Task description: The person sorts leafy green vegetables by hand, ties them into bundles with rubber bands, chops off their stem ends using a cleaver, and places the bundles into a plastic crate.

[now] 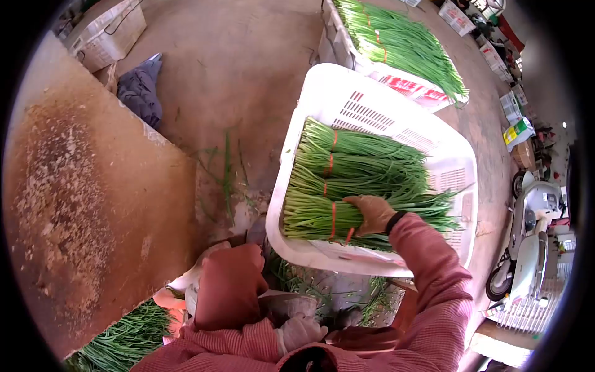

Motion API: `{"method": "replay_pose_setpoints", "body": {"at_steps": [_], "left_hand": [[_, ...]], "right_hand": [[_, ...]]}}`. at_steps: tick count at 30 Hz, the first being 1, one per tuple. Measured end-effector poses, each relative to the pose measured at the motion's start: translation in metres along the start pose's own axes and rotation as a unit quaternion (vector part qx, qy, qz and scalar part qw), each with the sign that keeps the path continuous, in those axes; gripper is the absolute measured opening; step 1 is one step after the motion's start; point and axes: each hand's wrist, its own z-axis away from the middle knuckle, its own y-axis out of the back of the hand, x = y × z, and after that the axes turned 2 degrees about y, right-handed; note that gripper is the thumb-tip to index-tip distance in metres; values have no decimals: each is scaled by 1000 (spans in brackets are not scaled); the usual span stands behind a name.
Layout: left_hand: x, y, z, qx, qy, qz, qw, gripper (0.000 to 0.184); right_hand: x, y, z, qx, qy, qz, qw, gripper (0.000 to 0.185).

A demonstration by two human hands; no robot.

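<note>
My right hand (374,214), in a tan glove, is closed around the nearest bundle of garlic chives (310,215) in a white plastic crate (288,251). Orange-red bands tie this bundle; its pale stems point left and its green tips point right. Behind it, several more banded bundles (365,155) lie side by side in the crate. My left hand (302,333), in a pale glove, rests low near my lap, apart from the crate. Its fingers look curled in, with nothing visible in them.
A second crate (331,46) heaped with chives stands behind. At left is a worn brown board (130,180), with loose chives (127,335) beneath its near edge. Dark cloth (141,92) and a white box (108,37) lie beyond. A scooter (530,229) stands at right.
</note>
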Motion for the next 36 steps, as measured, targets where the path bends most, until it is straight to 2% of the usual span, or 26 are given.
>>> {"method": "replay_pose_setpoints", "body": {"at_steps": [3, 5, 10, 17, 19, 21, 22, 23, 24, 26, 27, 28, 31, 32, 33, 35, 36], "left_hand": [[-35, 15, -7, 33, 85, 9, 996, 23], [-56, 15, -9, 48, 141, 45, 988, 23], [-85, 16, -6, 66, 220, 118, 966, 23], [-91, 15, 14, 116, 275, 180, 937, 24], [-84, 11, 32, 157, 287, 199, 924, 24], [-71, 5, 47, 201, 280, 227, 911, 25], [-64, 2, 55, 225, 273, 241, 904, 25], [-58, -2, 60, 248, 262, 254, 897, 25], [-54, -5, 68, 273, 259, 266, 888, 26], [-43, -7, 84, 316, 244, 280, 873, 26], [-39, -9, 92, 337, 232, 288, 866, 26], [-34, -9, 100, 359, 217, 293, 859, 27], [-31, 5, 122, 423, 135, 314, 839, 28], [-29, 8, 130, 444, 107, 317, 831, 28], [-24, 15, 140, 470, 63, 322, 820, 28], [-15, 28, 155, 505, -24, 321, 801, 29], [-8, 33, 168, 515, -58, 315, 795, 29]], "right_hand": [[16, -85, -46, -31, 3, -71, 997, 86], [12, -115, -54, 23, -91, 26, 995, 92], [20, -122, -56, 62, -89, 30, 994, 95], [13, -134, -62, 26, -135, 83, 987, 101], [4, -111, -61, -33, -141, 123, 982, 105], [9, -98, -62, -105, -122, 71, 984, 112], [-1, -76, -65, -158, -159, 42, 974, 111], [-9, -68, -58, -75, -136, 131, 979, 109], [-9, -60, -67, -40, -160, 159, 973, 103], [-18, -24, -53, 140, -61, 10, 988, 93], [-30, -14, -58, 148, -46, 21, 988, 93], [-43, 3, -53, 222, -23, -64, 973, 90], [-172, 95, 8, 295, 65, -18, 953, 78], [-204, 110, 18, 295, 110, -142, 938, 75], [-229, 121, 24, 307, 116, -127, 936, 75], [-271, 135, 26, 356, 303, -104, 878, 68], [-304, 142, 35, 388, 325, -73, 859, 62]]}}
